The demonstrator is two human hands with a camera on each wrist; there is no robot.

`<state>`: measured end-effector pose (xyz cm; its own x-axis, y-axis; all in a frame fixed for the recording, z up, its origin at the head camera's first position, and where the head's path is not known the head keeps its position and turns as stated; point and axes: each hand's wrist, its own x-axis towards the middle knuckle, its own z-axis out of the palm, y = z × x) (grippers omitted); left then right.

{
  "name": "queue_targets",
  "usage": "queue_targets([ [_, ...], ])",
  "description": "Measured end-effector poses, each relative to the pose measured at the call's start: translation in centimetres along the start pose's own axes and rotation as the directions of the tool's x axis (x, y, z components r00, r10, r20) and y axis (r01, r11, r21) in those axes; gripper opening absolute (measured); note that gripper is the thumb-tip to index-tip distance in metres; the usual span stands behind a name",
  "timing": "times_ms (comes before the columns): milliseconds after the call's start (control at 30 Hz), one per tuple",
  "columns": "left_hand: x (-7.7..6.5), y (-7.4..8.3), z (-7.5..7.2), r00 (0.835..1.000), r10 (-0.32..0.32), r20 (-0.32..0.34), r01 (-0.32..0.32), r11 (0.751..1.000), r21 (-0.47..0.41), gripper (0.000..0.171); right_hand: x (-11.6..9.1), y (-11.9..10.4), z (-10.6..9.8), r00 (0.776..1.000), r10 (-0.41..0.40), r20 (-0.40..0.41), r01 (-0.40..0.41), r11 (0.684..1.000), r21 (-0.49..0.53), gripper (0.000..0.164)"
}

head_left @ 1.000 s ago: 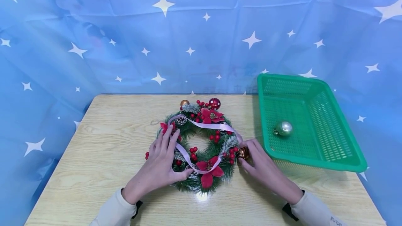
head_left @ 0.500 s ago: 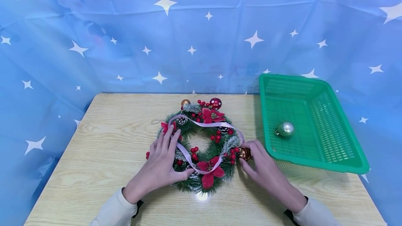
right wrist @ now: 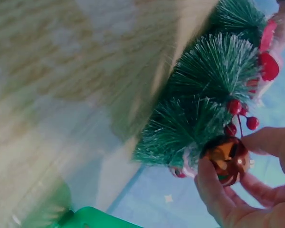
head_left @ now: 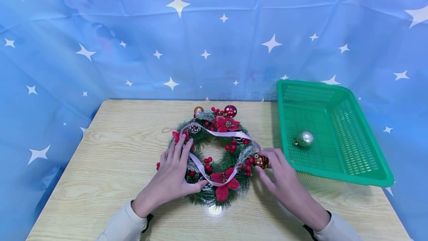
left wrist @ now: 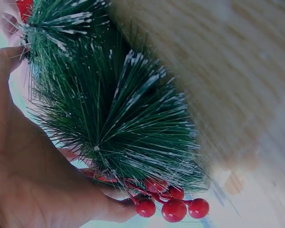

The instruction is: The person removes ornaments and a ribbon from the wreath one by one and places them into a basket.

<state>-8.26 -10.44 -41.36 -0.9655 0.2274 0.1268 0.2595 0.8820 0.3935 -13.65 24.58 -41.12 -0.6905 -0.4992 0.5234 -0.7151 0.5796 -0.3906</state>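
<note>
A green Christmas wreath [head_left: 245, 179] with red poinsettias, berries and pine cones lies flat on the table. Draped over it is a pale lilac ribbon [head_left: 222, 134]. My left hand [head_left: 170, 170] rests on the wreath's left side, fingers spread and nearly straight, thumb near the lower pine cone. In the left wrist view its fingers lie by the needles and red berries [left wrist: 174, 210]. At the wreath's right edge my right hand [head_left: 284, 176] pinches a shiny copper bauble [head_left: 262, 161] between thumb and fingers. In the right wrist view that bauble [right wrist: 225, 159] sits against the wreath's berries.
To the right stands a green plastic basket [head_left: 337, 177] holding one silver bauble [head_left: 304, 138]. A gold bauble [head_left: 198, 110] and a red dotted bauble [head_left: 230, 111] sit at the wreath's top edge. A blue starry cloth [head_left: 200, 29] hangs behind the wooden table [head_left: 117, 151].
The copper bauble has turned in my right hand's fingers, and its cap now faces up and left. My left hand keeps its place on the wreath. The whole view has shifted slightly.
</note>
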Motion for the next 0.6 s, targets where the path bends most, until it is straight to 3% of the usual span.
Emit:
queue_targets([
  [300, 0.0, 0.1, 0.0, 1.000, 0.004, -0.009, -0.004, 1.000, 0.004, 0.131, 0.6, -0.1, -0.7, 0.999, -0.007, -0.044, 0.006, 1.000, -0.019, 0.050],
  [600, 0.1, 0.1, 0.0, 1.000, 0.002, -0.018, -0.001, 1.000, 0.008, 0.129, 1.4, 0.0, -2.0, 0.996, -0.006, -0.084, 0.012, 0.998, 0.062, 0.040],
])
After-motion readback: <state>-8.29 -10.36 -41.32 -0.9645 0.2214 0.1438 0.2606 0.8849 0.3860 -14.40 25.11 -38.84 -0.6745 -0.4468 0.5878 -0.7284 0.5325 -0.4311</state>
